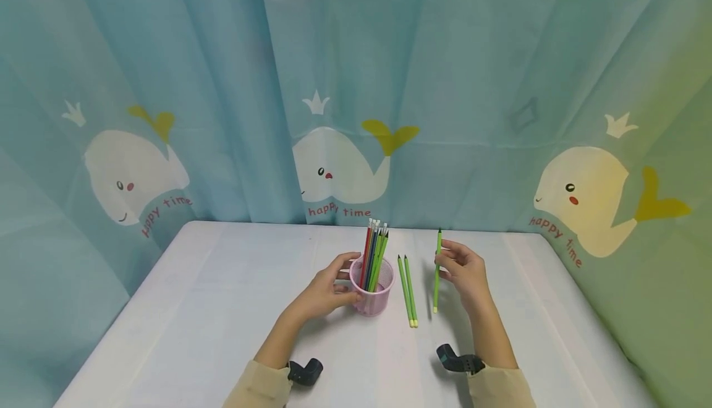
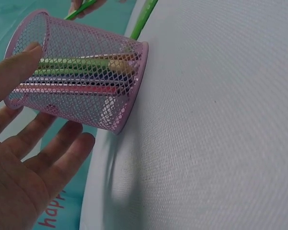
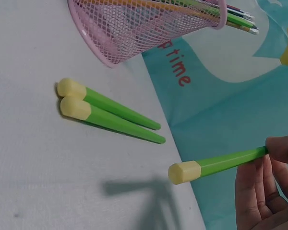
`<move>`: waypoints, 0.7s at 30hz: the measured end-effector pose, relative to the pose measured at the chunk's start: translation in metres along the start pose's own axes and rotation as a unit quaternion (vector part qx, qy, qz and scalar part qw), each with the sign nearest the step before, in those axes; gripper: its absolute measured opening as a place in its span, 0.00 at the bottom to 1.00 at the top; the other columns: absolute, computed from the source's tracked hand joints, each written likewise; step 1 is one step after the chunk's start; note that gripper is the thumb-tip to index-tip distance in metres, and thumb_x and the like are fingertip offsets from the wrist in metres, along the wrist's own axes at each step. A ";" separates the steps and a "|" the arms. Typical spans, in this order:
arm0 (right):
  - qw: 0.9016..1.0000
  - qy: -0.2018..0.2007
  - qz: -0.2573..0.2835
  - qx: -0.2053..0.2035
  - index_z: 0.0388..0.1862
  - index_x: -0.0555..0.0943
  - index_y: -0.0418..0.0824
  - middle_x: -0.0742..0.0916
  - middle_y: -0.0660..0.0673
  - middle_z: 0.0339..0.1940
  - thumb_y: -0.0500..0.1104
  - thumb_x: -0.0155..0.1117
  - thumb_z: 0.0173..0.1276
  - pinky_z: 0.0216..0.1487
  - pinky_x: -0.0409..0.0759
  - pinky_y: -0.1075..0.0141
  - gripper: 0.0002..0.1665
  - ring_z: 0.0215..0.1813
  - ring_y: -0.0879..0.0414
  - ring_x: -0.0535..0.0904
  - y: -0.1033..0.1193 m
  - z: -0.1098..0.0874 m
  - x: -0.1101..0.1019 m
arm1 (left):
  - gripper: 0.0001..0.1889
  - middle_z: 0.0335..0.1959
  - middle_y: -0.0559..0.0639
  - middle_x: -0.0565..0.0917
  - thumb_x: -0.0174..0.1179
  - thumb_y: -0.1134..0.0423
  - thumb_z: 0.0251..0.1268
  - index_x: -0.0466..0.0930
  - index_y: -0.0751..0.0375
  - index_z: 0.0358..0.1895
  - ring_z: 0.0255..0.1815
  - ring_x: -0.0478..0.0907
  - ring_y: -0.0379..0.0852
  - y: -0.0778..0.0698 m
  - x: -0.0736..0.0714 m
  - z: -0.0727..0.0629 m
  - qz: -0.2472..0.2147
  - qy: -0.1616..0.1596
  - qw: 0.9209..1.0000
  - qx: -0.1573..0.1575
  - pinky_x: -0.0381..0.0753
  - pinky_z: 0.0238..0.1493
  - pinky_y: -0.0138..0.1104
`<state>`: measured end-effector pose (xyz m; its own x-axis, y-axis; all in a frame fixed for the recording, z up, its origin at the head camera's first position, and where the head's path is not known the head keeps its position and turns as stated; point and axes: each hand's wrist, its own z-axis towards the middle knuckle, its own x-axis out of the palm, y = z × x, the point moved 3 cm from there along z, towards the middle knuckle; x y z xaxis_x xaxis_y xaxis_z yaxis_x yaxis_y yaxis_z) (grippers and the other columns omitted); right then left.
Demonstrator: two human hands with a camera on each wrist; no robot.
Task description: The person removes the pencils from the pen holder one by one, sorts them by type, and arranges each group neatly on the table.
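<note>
A pink mesh pencil cup (image 1: pixel 371 301) stands upright with several pencils (image 1: pixel 374 259) in it, red, dark blue and green among them. My left hand (image 1: pixel 327 289) holds the cup from its left side, thumb on the near wall and fingers round the far side. To the right, my right hand (image 1: pixel 464 269) pinches a green pencil (image 3: pixel 230 160) between thumb and fingers. That pencil is nearly upright, pale yellow end down and dark tip up, raised off the table. Two more green pencils (image 1: pixel 408 293) lie side by side between the cup and my right hand.
The white table (image 1: pixel 222 309) reaches back to a blue-green curtain (image 1: pixel 473 86) printed with whales. Dark wrist mounts (image 1: pixel 306 372) sit on both wrists, by the light sleeves.
</note>
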<state>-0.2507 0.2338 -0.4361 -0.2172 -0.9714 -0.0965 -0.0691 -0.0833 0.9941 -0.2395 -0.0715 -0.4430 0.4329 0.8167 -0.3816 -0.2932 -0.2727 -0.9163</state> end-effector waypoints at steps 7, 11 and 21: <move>1.000 0.004 -0.004 0.003 0.65 0.76 0.36 0.83 0.51 0.42 0.35 0.65 0.69 0.42 0.86 0.68 0.25 0.41 0.63 0.83 -0.010 0.003 0.002 | 0.42 0.66 0.57 0.74 0.71 0.64 0.60 0.58 0.50 0.75 0.62 0.76 0.55 0.000 0.000 0.000 -0.002 0.003 1.000 0.003 0.80 0.61 0.48; 1.000 0.010 -0.007 0.009 0.65 0.75 0.35 0.83 0.51 0.41 0.35 0.65 0.69 0.42 0.86 0.68 0.26 0.40 0.64 0.83 -0.015 0.003 0.003 | 0.42 0.66 0.56 0.74 0.71 0.63 0.60 0.58 0.50 0.75 0.63 0.76 0.55 -0.001 0.000 0.000 0.000 0.005 1.000 0.001 0.80 0.62 0.48; 0.999 0.026 -0.038 0.012 0.64 0.76 0.35 0.83 0.44 0.46 0.38 0.66 0.69 0.42 0.86 0.68 0.25 0.41 0.61 0.82 -0.025 0.006 0.011 | 0.42 0.67 0.58 0.73 0.70 0.63 0.61 0.58 0.50 0.76 0.63 0.76 0.56 0.001 0.001 0.000 0.002 0.000 1.000 0.004 0.80 0.61 0.49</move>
<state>-0.2576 0.2262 -0.4627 -0.1588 -0.9729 -0.1680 -0.1068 -0.1523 0.9826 -0.2391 -0.0711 -0.4446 0.4324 0.8154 -0.3849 -0.3009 -0.2719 -0.9141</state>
